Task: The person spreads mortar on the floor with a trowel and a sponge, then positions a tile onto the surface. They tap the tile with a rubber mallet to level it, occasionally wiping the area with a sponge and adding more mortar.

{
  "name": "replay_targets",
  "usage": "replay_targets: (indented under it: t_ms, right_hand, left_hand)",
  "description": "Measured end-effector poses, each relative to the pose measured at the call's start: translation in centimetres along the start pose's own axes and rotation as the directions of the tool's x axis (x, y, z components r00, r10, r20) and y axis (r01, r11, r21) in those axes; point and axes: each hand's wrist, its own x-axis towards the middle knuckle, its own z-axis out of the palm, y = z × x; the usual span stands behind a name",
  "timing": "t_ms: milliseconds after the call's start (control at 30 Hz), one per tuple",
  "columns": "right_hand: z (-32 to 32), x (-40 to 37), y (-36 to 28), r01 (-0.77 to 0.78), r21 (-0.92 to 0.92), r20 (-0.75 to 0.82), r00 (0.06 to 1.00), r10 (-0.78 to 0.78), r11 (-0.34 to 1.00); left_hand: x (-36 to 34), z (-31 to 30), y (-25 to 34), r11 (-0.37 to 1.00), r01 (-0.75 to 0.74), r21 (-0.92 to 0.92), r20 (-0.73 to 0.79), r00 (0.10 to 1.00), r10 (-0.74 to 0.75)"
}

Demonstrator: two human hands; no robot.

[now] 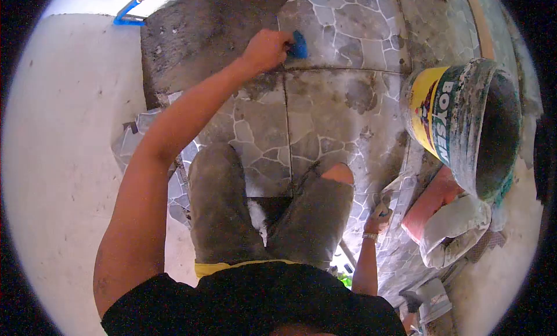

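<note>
My left hand (266,50) reaches forward, its fingers closed on a small flat blue scraper (299,44). The scraper is at the edge of a stone-patterned floor tile (354,22), near the joint with the bare mortar bed (197,34). Low on the right, my right hand (378,219) is near the tiled floor, fingers curled. A pale greyish shape (395,186) is just ahead of it; I cannot make out whether the hand grips it. Between my knees, a dark gap (270,211) borders the laid tiles (264,124).
A paint bucket (458,112) labelled BOYSEN stands tilted in view at the right. Beside it lie a red and white sack (447,220). A blue pipe (125,14) is at the top left, by a pale wall (69,133). Tile pieces (125,144) lie along the left.
</note>
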Motion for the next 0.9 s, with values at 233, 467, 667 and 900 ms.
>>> replay_targets:
  t_ms: [233, 467, 667, 900]
  right_hand:
    - [0.2, 0.1, 0.6, 0.070, -0.005, -0.012, 0.997, -0.070, 0.998]
    - [1.4, 0.5, 3.8, 0.022, -0.048, -0.040, 0.999, -0.024, 0.999]
    - [0.5, -0.2, -0.1, 0.027, 0.146, -0.046, 0.999, -0.021, 0.989]
    - [-0.1, -0.4, 0.1, 0.030, -0.081, 0.056, 0.998, -0.026, 0.996]
  left_hand:
    - [12.5, -0.4, -3.2, 0.957, -0.058, 0.284, -0.036, 0.997, 0.071]
    - [0.5, 1.8, 2.1, 0.977, -0.017, 0.211, 0.122, 0.992, -0.009]
    - [-1.6, 6.2, 5.2, 0.900, -0.424, -0.103, -0.416, 0.840, 0.348]
    - [4.8, 9.5, 10.9, 0.909, -0.414, 0.046, 0.181, 0.898, 0.400]
